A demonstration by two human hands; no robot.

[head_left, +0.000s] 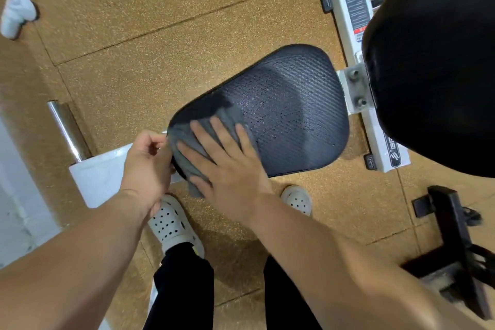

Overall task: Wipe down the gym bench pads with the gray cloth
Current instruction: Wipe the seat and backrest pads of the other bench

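The dark textured seat pad [284,112] of the gym bench lies in the middle of the view, with wet streaks on its surface. A gray cloth [184,136] is draped over its near left end. My right hand [227,166] presses flat on the cloth with fingers spread. My left hand [147,166] pinches the cloth's left edge at the pad's rim. The black back pad [434,61] rises at the upper right.
The white bench frame [356,24] runs under the pads, with a white base and chrome bar [67,128] at the left. A dark metal stand [455,249] sits at the lower right. My white clogs [171,222] stand on the speckled tan floor.
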